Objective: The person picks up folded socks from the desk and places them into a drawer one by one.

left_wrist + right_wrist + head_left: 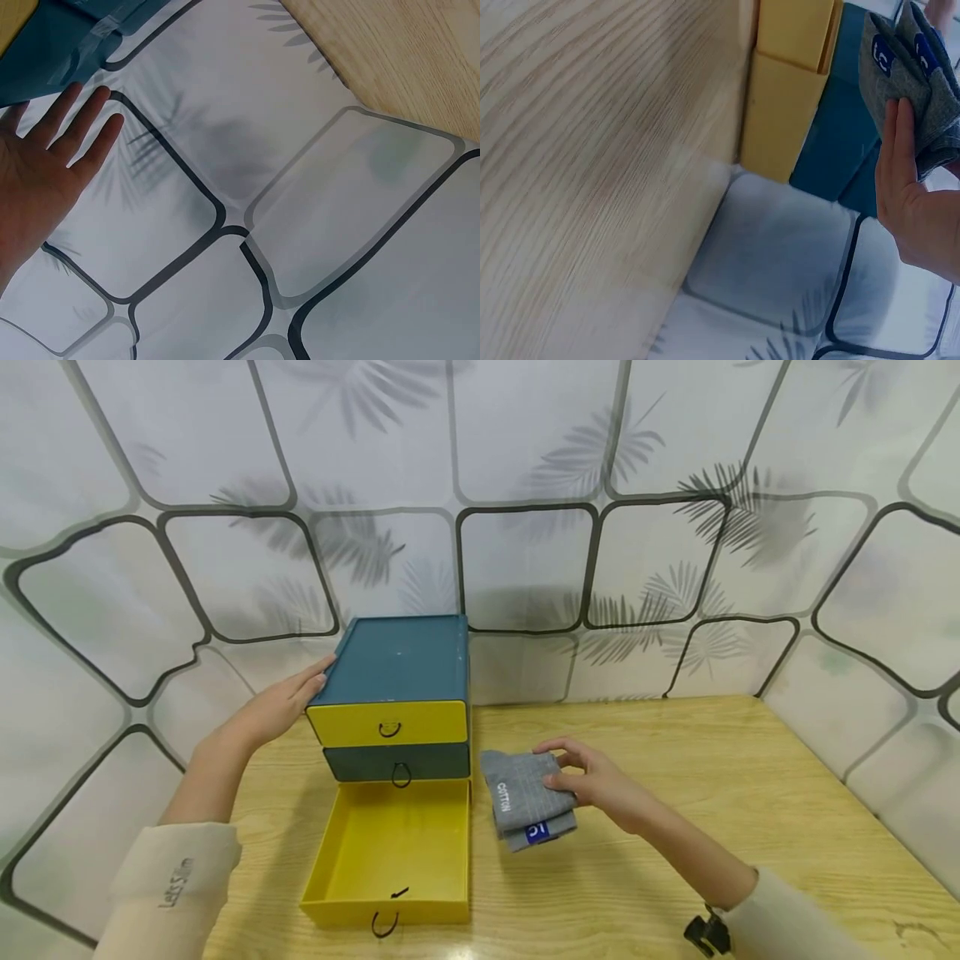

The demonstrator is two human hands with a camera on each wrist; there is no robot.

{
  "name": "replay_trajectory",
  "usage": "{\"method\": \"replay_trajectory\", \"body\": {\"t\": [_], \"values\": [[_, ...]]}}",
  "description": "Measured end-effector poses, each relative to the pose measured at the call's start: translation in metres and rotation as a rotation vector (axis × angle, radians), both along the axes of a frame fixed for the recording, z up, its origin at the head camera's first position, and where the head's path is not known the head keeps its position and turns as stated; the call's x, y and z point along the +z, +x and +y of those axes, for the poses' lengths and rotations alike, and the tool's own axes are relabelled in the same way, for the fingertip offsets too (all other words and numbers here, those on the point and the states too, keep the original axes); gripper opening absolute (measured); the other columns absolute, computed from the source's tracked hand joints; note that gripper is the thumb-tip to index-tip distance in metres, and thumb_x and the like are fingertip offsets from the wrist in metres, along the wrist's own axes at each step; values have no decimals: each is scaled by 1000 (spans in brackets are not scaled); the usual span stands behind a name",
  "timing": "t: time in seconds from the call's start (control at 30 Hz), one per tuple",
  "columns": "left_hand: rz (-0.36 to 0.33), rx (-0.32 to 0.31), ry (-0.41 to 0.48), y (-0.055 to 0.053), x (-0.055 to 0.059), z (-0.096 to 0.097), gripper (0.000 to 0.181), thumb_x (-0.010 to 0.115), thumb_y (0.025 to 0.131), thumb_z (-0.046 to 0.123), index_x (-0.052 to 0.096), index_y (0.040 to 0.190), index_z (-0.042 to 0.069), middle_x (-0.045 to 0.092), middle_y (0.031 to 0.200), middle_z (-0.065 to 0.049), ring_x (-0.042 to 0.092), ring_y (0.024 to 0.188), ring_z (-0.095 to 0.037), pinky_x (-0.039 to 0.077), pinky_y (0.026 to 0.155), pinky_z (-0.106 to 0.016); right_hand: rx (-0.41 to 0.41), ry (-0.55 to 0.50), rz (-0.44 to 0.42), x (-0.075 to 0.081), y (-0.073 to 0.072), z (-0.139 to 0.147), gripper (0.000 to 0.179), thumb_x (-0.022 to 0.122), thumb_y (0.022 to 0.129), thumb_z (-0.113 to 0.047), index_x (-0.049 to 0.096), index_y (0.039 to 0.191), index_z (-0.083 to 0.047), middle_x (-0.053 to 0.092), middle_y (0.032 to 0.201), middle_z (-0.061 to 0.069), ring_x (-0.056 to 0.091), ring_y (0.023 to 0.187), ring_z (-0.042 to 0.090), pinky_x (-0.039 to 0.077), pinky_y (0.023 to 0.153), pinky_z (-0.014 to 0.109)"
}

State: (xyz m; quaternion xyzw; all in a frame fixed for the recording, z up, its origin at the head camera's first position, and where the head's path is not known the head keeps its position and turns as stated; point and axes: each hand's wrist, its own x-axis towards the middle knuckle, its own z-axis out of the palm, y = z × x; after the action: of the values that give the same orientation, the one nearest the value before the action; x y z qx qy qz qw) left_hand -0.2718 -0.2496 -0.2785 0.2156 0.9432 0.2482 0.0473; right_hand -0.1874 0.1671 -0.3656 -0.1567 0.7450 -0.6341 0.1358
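Note:
My right hand (603, 787) pinches a folded pair of grey socks (525, 789) between thumb and fingers. White "COTTON" lettering and a blue label show on the socks, held just right of the drawer unit (401, 656). In the right wrist view, two blue labels face the camera on the socks (900, 82), with straight fingers along them. With fingers extended, my left hand (273, 710) rests against the left side of the blue-topped unit. The bottom yellow drawer (397, 843) is pulled out, nothing stored inside; the yellow and dark green drawers above it are closed.
Black loop pulls (402, 775) hang on the drawer fronts. The unit stands on a light wood table (645, 885), near a patterned white wall covering (525, 568) that also runs along both sides. A black strap piece (707, 933) sits at the right wrist.

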Motion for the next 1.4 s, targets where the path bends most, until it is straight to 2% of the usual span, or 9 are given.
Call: {"method": "replay_trajectory", "body": {"t": [0.27, 0.53, 0.73, 0.87, 1.1, 1.17, 1.3, 1.4], "values": [[-2, 9, 7, 0, 0, 0, 59, 16, 101, 45, 6, 149, 13, 10, 149, -22, 10, 132, -46, 10, 102, -62, 38, -13, -44, -1, 2, -34, 39, 60, 90, -9, 48, 126, -2, 44, 105, 20, 56, 77, 21, 54, 67, 40], [0, 12, 3, -1, 0, 0, 60, 16, 100, 46, 6, 150, 15, 10, 149, -21, 10, 132, -46, 10, 101, -62, 40, -23, -83, -5, 3, -65, 36, 60, 88, -4, 50, 123, 0, 48, 101, 18, 57, 74, 20, 55, 64, 37], [-1, 9, 0, -1, 0, -1, 60, 16, 100, 46, 6, 150, 13, 10, 149, -22, 9, 132, -46, 10, 102, -62, 45, 27, -112, -11, -1, -86, 34, 61, 88, -5, 53, 121, -3, 49, 99, 16, 53, 73, 18, 54, 62, 34], [1, 6, -2, -1, 0, -1, 60, 16, 100, 45, 6, 149, 12, 9, 149, -22, 9, 132, -45, 9, 102, -60, 38, 102, -77, -16, -6, -103, 32, 63, 87, -5, 55, 118, -5, 48, 92, 13, 51, 67, 16, 53, 58, 32], [-9, 15, 2, 0, -1, 0, 60, 16, 100, 46, 6, 150, 13, 9, 149, -22, 9, 132, -46, 10, 102, -62, 38, 233, -12, -25, -15, -129, 30, 65, 86, -6, 57, 115, -7, 45, 83, 10, 45, 59, 16, 52, 56, 38], [-8, 16, 0, 0, -1, -1, 60, 16, 100, 46, 5, 149, 13, 9, 149, -22, 8, 132, -45, 9, 102, -61, 38, 280, 22, -28, -18, -136, 29, 65, 85, -6, 57, 113, -8, 46, 81, 9, 46, 56, 16, 51, 53, 35], [-7, 14, -1, 1, 0, -1, 60, 16, 100, 45, 5, 149, 13, 8, 149, -22, 8, 132, -45, 9, 102, -61, 36, 416, 132, -34, -21, -148, 29, 67, 84, -8, 58, 112, -9, 52, 85, 5, 47, 61, 15, 45, 53, 28], [-5, 10, 3, 0, 0, -1, 60, 16, 100, 45, 5, 149, 13, 8, 149, -22, 8, 132, -45, 9, 102, -61, 37, 529, 191, -35, -20, -154, 30, 68, 84, -11, 58, 113, -11, 59, 95, 4, 45, 60, 13, 39, 52, 25]]}}
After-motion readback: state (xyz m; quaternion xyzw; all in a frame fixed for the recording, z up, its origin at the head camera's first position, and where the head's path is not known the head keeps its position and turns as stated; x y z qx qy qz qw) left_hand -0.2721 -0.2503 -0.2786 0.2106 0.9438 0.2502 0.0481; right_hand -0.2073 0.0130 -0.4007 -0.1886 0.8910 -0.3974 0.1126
